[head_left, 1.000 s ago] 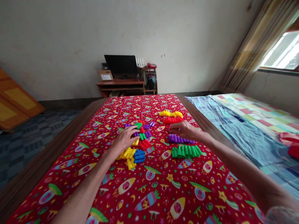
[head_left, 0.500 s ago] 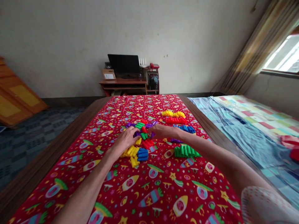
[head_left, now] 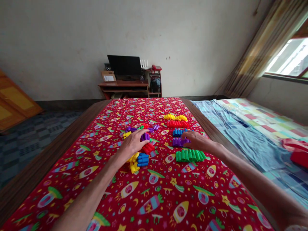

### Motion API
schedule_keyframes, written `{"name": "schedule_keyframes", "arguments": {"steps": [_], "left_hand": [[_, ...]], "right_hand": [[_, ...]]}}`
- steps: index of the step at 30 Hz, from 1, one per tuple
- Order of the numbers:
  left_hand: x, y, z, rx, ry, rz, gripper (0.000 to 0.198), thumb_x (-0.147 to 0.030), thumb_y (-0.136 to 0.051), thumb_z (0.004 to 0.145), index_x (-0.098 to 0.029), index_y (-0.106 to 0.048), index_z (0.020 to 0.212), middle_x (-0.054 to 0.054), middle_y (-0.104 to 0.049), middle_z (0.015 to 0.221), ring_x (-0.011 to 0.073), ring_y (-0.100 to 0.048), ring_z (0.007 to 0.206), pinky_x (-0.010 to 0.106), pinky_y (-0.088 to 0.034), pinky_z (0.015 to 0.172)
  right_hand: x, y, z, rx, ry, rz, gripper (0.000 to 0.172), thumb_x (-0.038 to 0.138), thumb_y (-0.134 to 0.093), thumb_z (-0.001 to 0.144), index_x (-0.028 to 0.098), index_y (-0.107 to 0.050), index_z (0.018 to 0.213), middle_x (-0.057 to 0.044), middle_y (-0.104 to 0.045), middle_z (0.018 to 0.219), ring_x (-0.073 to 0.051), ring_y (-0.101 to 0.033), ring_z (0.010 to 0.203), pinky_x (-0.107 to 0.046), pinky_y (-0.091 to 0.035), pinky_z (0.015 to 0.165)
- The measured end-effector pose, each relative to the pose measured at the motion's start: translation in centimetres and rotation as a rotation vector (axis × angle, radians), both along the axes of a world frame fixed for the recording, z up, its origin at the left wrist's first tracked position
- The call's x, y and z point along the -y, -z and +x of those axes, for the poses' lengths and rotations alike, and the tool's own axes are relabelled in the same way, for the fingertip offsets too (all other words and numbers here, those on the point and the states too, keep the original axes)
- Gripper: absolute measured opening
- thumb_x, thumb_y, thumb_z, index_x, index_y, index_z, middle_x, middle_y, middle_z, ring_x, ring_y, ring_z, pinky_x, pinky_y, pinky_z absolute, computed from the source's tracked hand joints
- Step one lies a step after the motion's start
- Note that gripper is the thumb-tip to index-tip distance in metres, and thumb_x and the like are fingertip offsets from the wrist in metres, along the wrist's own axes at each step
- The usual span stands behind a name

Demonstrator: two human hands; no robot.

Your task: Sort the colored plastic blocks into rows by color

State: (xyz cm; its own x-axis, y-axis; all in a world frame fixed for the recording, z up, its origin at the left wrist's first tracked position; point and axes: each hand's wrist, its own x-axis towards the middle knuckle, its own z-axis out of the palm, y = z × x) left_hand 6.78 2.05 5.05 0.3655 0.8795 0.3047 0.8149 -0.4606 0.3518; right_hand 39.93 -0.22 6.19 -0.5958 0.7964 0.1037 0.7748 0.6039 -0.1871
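Small tube-shaped plastic blocks lie in a mixed heap and in rows sorted by colour. At the heap, my left hand [head_left: 132, 142] is closed round purple blocks [head_left: 145, 137]. Red blocks [head_left: 147, 148], yellow blocks [head_left: 133, 163] and blue blocks [head_left: 143, 159] lie by its near side; more purple blocks [head_left: 156, 128] lie beyond it. My right hand [head_left: 197, 141] pinches a purple block [head_left: 185, 141] at the right end of the purple row [head_left: 176, 142]. The blue row [head_left: 179, 132] is just beyond, the green row [head_left: 190, 155] just nearer.
A red row [head_left: 177, 124] and a yellow row [head_left: 175, 117] lie farther back. The patterned red cloth [head_left: 156, 179] covers the table, with its brown wooden edge [head_left: 96, 112] showing. A bed [head_left: 250, 141] stands to the right. A desk [head_left: 124, 84] with a monitor [head_left: 124, 66] is against the wall.
My right hand has moved right from the heap to the purple row, bringing a purple block. My left hand stays at the heap, now with purple blocks in its fingers. The view shifted slightly.
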Motion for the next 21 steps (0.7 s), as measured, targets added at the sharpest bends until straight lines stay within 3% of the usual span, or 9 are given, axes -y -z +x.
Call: {"name": "schedule_keyframes", "arguments": {"steps": [5,10,15,18,21], "left_hand": [[0.2,0.1,0.4,0.105,0.050,-0.015,0.043,-0.024,-0.070,0.077,-0.022,-0.062,0.120,0.008,-0.069,0.122,0.0249,-0.066,0.108,0.038,-0.052,0.097],[0.7,0.6,1.4,0.171,0.120,-0.028,0.046,-0.027,-0.072,0.077,-0.022,-0.060,0.122,0.007,-0.069,0.121,0.0238,-0.068,0.105,0.038,-0.053,0.095],[2.3,0.5,2.9,0.235,0.219,-0.073,0.048,-0.031,-0.072,0.080,-0.024,-0.058,0.125,0.006,-0.071,0.119,0.0237,-0.068,0.106,0.036,-0.054,0.093],[3.6,0.0,4.0,0.326,0.256,-0.169,0.059,-0.034,-0.073,0.080,-0.025,-0.051,0.134,0.006,-0.073,0.115,0.0233,-0.070,0.103,0.033,-0.055,0.090],[4.8,-0.4,4.9,0.388,0.256,-0.255,0.078,-0.030,-0.077,0.075,-0.027,-0.040,0.143,0.005,-0.072,0.116,0.0236,-0.070,0.102,0.033,-0.056,0.088]], "right_hand": [[-0.6,1.6,0.4,0.007,-0.002,0.018,0.018,0.022,-0.062,0.085,0.020,-0.061,0.102,-0.009,-0.066,0.095,-0.021,-0.062,0.084,-0.035,-0.049,0.073],[-0.9,1.5,0.3,-0.045,-0.053,0.035,0.015,0.029,-0.062,0.088,0.022,-0.064,0.101,-0.009,-0.067,0.094,-0.022,-0.061,0.083,-0.035,-0.048,0.070],[0.8,-0.6,-1.2,-0.151,-0.074,0.077,0.019,0.032,-0.053,0.095,0.018,-0.066,0.096,-0.010,-0.067,0.086,-0.022,-0.063,0.078,-0.035,-0.047,0.069],[3.1,-2.5,-3.5,-0.258,-0.181,0.067,0.022,0.030,-0.051,0.097,0.019,-0.063,0.111,-0.011,-0.069,0.102,-0.023,-0.066,0.091,-0.035,-0.051,0.077],[4.9,-3.5,-6.1,-0.276,-0.309,0.042,0.036,0.026,-0.055,0.095,0.021,-0.055,0.130,-0.013,-0.065,0.121,-0.023,-0.064,0.108,-0.037,-0.052,0.089]]}}
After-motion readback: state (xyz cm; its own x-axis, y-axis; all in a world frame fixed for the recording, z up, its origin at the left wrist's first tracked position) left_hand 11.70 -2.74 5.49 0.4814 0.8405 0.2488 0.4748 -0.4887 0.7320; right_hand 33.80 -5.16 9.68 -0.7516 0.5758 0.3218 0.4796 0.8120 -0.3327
